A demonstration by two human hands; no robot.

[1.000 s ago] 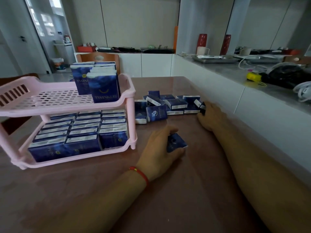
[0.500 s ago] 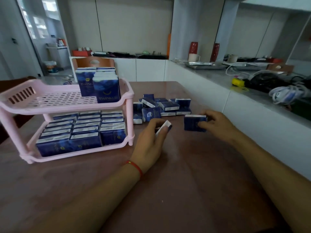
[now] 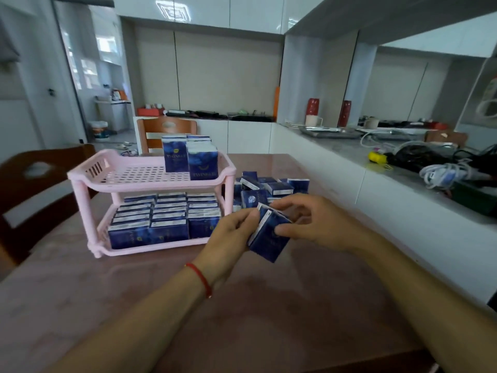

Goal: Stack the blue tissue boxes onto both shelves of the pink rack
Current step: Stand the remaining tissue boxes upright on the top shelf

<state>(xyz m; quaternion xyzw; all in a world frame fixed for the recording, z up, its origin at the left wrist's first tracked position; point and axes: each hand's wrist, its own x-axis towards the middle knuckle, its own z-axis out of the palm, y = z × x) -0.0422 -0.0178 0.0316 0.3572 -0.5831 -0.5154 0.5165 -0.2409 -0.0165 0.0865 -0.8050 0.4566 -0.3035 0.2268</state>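
Fingers (image 3: pixel 248 219) of left hand (image 3: pixel 228 243) and right hand (image 3: pixel 317 224) curled, pinching blue tissue boxes (image 3: pixel 269 238) above desk (image 3: pixel 269 305), beside pink rack (image 3: pixel 150 181)

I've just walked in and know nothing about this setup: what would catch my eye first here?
Probably the two hands at the centre, the left hand and right hand, gripping blue tissue boxes between them above the table. Next, the pink rack to their left: its lower shelf is packed with boxes, the upper holds only a few upright at its right end. More loose boxes lie just behind the hands.
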